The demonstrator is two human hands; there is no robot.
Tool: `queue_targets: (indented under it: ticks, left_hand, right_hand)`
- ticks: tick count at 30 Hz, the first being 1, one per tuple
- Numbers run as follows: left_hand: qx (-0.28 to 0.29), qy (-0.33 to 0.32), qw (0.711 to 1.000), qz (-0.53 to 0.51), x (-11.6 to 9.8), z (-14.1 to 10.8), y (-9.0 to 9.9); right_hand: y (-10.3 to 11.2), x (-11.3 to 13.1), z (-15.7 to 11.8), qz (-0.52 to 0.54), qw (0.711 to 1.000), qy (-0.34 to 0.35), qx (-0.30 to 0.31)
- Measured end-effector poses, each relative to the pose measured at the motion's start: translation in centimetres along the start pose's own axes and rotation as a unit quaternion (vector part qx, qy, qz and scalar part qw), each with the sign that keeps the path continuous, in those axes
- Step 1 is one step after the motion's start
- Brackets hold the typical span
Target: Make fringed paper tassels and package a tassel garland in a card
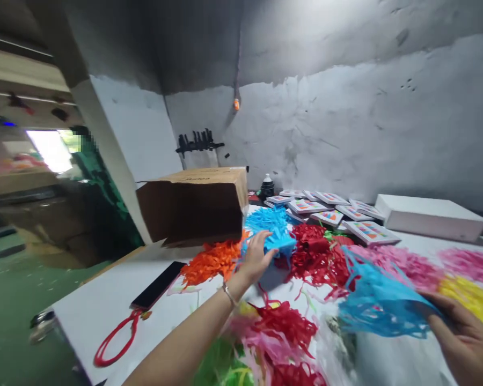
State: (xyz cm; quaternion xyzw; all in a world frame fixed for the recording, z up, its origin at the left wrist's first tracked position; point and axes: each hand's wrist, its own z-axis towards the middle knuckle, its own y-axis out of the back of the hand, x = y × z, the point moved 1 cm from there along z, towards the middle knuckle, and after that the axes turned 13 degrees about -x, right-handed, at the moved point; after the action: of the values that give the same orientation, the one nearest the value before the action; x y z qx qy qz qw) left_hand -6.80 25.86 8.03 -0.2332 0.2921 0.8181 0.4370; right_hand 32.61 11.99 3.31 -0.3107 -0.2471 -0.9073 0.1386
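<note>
My left hand (257,260) reaches over the pile of blue fringed tissue paper (271,222), its thumb and fingers apart at the near edge of the pile. Pinched in my right hand (467,327) at the lower right is a blue tissue paper tassel (386,300), its cut strips spreading toward the left. Orange tassels (215,260) lie left of my left hand and dark red tassels (320,252) to its right. Pink tassels (406,265) and yellow ones (473,297) lie behind my right hand. Closer to me is a loose heap of red and pink strips (282,332).
An open cardboard box (241,187) lies on its side at the back left of the white table (92,316). Flat printed packs (326,214) and a white box (430,214) sit along the wall. A phone (159,287) with a red strap lies at left.
</note>
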Motion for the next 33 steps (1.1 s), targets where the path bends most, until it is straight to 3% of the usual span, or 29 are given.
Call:
queue_targets:
  ticks: [3, 5, 8, 13, 17, 19, 21, 23, 25, 27, 29, 31, 33]
  left_hand:
    - [0.11, -0.048, 0.991, -0.057, -5.3, -5.4, -1.2]
    - [0.199, -0.136, 0.966, -0.088, -9.4, -9.0, -1.9]
    - [0.23, -0.216, 0.947, -0.055, -13.7, -12.4, -3.0]
    - [0.251, -0.264, 0.93, 0.045, -16.5, -13.7, -3.9]
    - [0.348, -0.291, 0.89, -0.039, -18.6, -15.8, -2.3]
    - [0.355, -0.231, 0.9, -0.104, -19.5, -16.5, -1.8]
    - [0.322, -0.123, 0.931, -0.122, -19.9, -16.5, -2.1]
    - [0.338, -0.011, 0.936, -0.101, -19.8, -16.2, -3.2]
    - [0.435, 0.093, 0.891, -0.096, -19.5, -16.0, -4.7]
    - [0.516, 0.224, 0.811, -0.161, -19.4, -16.3, -5.9]
    - [0.517, 0.345, 0.742, -0.252, -19.7, -17.3, -6.6]
    - [0.493, 0.412, 0.702, -0.308, -20.3, -19.1, -7.0]
    - [0.508, 0.463, 0.643, -0.338, -21.2, -21.7, -7.3]
  right_hand:
    - [1.3, 3.1, -2.6, 0.053, 0.994, 0.097, -0.012]
    - [1.8, 5.0, -4.0, 0.084, 0.982, 0.171, 0.003]
    - [2.6, 6.8, -5.7, 0.108, 0.959, 0.263, 0.014]
    - [5.0, 7.2, -7.8, 0.059, 0.932, 0.356, 0.012]
    - [7.7, 5.1, -9.5, 0.005, 0.921, 0.386, 0.044]
    - [9.3, 4.0, -10.4, 0.014, 0.926, 0.374, 0.039]
    - [10.8, 3.4, -11.2, 0.04, 0.925, 0.376, 0.031]
    - [12.2, 3.3, -11.8, 0.057, 0.92, 0.386, 0.02]
    - [13.2, 3.5, -12.3, 0.059, 0.919, 0.389, 0.006]
    - [14.0, 3.4, -12.9, 0.057, 0.926, 0.373, -0.011]
    - [14.3, 2.9, -13.7, 0.061, 0.931, 0.359, -0.016]
    - [14.2, 2.0, -14.4, 0.065, 0.935, 0.348, -0.01]
    - [14.2, 0.7, -14.7, 0.063, 0.94, 0.335, -0.012]
